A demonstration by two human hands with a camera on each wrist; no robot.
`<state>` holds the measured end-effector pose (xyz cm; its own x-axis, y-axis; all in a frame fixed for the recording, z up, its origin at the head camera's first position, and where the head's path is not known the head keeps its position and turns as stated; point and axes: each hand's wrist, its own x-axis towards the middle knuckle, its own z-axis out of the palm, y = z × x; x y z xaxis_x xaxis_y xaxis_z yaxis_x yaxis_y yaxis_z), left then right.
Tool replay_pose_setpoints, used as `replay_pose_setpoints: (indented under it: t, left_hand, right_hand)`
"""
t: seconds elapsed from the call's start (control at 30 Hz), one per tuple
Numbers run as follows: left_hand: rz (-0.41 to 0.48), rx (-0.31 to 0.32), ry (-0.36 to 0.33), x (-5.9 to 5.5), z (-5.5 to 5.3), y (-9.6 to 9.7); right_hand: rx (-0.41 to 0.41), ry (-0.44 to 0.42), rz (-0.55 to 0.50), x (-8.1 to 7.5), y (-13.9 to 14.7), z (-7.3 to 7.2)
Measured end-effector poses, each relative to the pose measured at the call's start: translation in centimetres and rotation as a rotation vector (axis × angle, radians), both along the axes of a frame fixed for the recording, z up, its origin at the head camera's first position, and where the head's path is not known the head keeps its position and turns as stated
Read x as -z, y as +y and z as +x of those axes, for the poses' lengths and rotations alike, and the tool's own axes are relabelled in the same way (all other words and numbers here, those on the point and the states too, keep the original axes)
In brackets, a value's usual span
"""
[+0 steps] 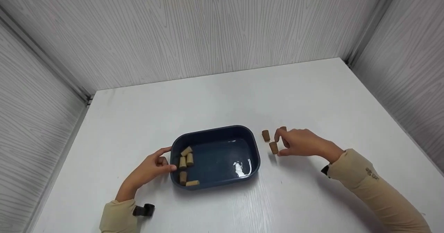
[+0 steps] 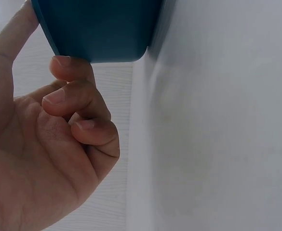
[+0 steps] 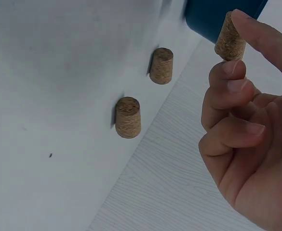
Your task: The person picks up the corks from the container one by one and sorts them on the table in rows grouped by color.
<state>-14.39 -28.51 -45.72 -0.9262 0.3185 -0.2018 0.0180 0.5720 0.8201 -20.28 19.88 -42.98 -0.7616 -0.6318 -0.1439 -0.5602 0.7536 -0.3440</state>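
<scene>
A dark blue rectangular tray (image 1: 222,183) rests on the white table, with several cork stoppers (image 1: 189,159) gathered at its left end. My left hand (image 1: 151,169) holds that end, thumb on the rim and fingertips against the outer wall (image 2: 102,48). Right of the tray, my right hand (image 1: 301,143) pinches a cork stopper (image 3: 231,41) between thumb and fingertips. Two more stoppers are by this hand: one (image 1: 265,136) sits near the tray's right side, and the other (image 1: 283,129) is partly hidden behind the fingers in the head view.
Pale wood-grain panels (image 1: 208,28) enclose the white table (image 1: 222,101) at the back and both sides. A black strap piece (image 1: 144,210) shows at the left wrist. The tray's middle and right floor (image 1: 218,160) is shiny.
</scene>
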Motion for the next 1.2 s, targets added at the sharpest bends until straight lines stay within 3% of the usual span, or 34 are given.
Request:
replay_pose_setpoints:
  t: [0.23, 0.7, 1.2]
  left_hand:
    - [-0.009, -0.004, -0.004, -0.3, -0.1, 0.0]
    - [-0.011, -0.013, -0.016, -0.4, -0.1, 0.1]
    - [0.006, 0.003, 0.010, 0.0, 0.1, 0.1]
  right_hand:
    - [0.020, -0.007, -0.016, 0.8, 1.8, -0.1]
    - [0.159, -0.069, -0.052, 1.2, 5.5, -0.7]
    - [0.268, -0.110, -0.093, 1.5, 7.8, -3.3]
